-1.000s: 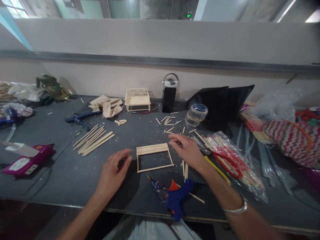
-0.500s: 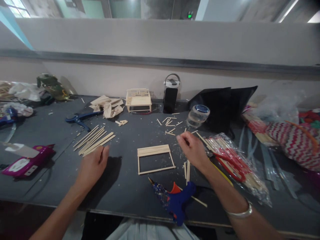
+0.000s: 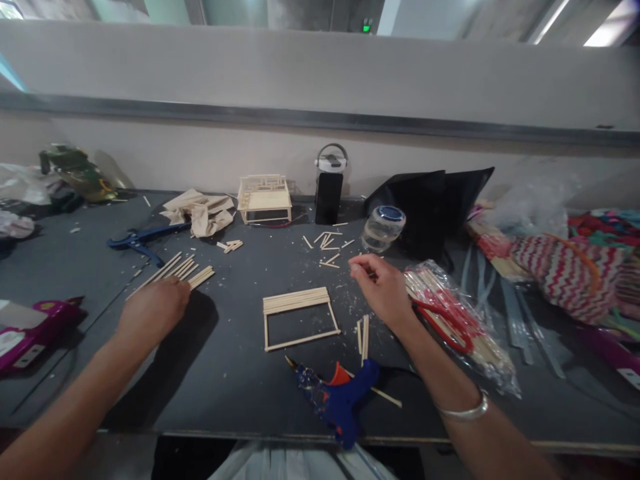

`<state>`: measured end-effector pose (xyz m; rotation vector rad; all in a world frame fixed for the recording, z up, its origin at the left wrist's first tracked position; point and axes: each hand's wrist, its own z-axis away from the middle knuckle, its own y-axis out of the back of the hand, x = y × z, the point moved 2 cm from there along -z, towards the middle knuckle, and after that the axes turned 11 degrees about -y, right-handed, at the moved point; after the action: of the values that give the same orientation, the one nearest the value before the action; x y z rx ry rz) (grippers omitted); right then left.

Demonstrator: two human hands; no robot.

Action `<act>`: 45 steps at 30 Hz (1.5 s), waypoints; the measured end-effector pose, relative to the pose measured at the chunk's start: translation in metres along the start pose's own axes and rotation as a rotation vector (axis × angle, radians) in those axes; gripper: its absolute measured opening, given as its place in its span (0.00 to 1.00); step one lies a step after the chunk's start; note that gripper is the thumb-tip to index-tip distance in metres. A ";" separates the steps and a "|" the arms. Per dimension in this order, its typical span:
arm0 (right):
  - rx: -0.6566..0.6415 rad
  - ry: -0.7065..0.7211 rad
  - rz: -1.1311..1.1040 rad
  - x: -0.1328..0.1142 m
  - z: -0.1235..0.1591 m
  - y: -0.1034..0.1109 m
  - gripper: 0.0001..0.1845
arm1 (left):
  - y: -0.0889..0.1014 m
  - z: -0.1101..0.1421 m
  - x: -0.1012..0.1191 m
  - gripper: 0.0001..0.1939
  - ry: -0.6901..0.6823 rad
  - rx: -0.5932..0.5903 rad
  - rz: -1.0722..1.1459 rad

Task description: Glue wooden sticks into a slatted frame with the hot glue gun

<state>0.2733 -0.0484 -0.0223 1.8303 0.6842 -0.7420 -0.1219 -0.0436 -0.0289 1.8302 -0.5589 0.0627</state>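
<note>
In the head view, the left hand (image 3: 157,307) is lowered onto the bundle of long sticks (image 3: 201,277) at the left of the worktop (image 3: 235,393), palm down with its fingers hidden; I cannot tell whether its grip has closed on a stick. The sticks lie roughly parallel, probably so that one can be picked out easily.

The right hand (image 3: 383,290) hangs right of the stick frame, thumb and fingertips drawn together; nothing shows between them, but I cannot tell whether the grip is empty.

The stick frame (image 3: 295,300) lies flat between the hands, touched by neither, its slats side by side along the far edge. Lying flat seems to keep it level, and its central spot leaves it within reach of both hands.

The glue gun (image 3: 345,403) rests on its side near the front edge, nozzle toward the left, likely parked close for convenience. Behind, a small stick model (image 3: 265,200) stands by the wall, and a phone (image 3: 329,199) is upright, apparently leaning on a handled bottle (image 3: 332,162).
</note>
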 end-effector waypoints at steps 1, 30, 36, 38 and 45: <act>-0.008 0.003 0.001 -0.001 0.001 0.000 0.09 | -0.001 -0.002 0.000 0.10 -0.021 -0.042 -0.047; -0.244 0.600 0.386 -0.037 0.042 -0.017 0.12 | -0.020 -0.016 0.138 0.06 -0.263 -0.130 0.465; -0.284 0.518 0.445 -0.028 0.033 -0.018 0.11 | -0.020 -0.029 0.068 0.15 0.149 0.221 0.323; -0.313 0.518 0.474 -0.026 0.033 -0.019 0.11 | -0.026 -0.028 0.061 0.19 0.141 0.191 0.266; -0.338 0.528 0.521 -0.023 0.035 -0.022 0.10 | -0.042 -0.023 0.060 0.13 -0.016 -0.037 0.444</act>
<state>0.2359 -0.0769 -0.0285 1.7774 0.5757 0.2005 -0.0461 -0.0333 -0.0395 1.6425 -0.9625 0.3344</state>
